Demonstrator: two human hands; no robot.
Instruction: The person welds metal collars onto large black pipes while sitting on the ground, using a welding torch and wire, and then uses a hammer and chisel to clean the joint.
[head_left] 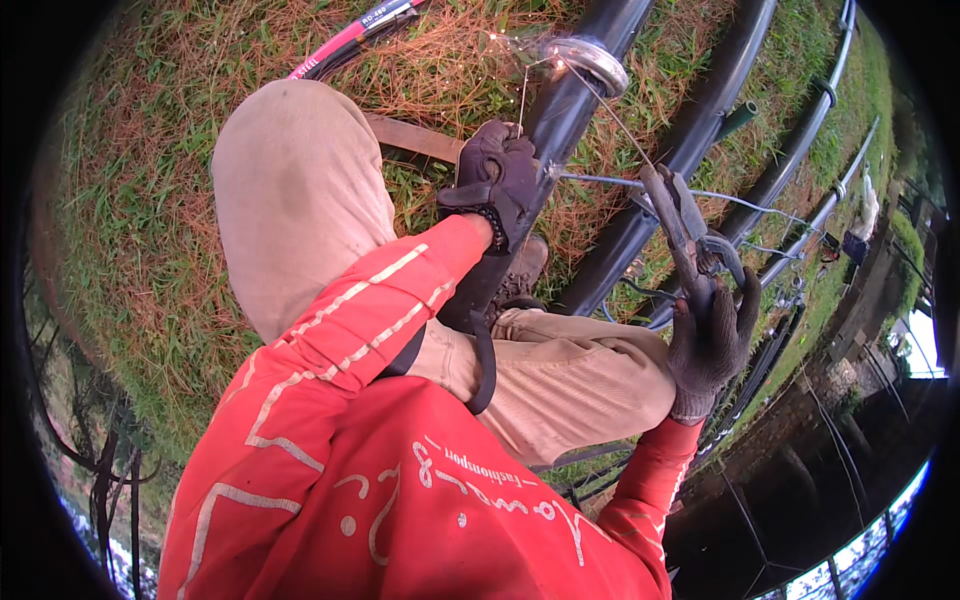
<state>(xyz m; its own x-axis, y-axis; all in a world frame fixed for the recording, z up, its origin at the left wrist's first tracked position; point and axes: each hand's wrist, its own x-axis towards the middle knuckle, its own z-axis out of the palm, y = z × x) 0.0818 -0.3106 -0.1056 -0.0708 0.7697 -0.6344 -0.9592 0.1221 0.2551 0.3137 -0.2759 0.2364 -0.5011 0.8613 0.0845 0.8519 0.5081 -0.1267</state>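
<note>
My gloved left hand (497,180) is closed against the side of a black pipe (567,108). A thin bent metal rod (524,95) rises from its fist toward a bright weld spot. My gloved right hand (712,335) grips a welding electrode holder (685,215). From the holder's jaws a thin welding electrode (615,118) reaches up and left to the pale metal ring (590,66) around the pipe. Sparks fly at the ring's left edge, where electrode and rod tip come close together. Glare hides the exact contact.
More black pipes (685,145) run alongside to the right, with a grey cable (690,192) crossing them. A short green stub (737,121) sticks out of one pipe. A pink and black hand saw or similar tool (350,42) lies on the grass at the top. My bent knees (300,190) frame the work.
</note>
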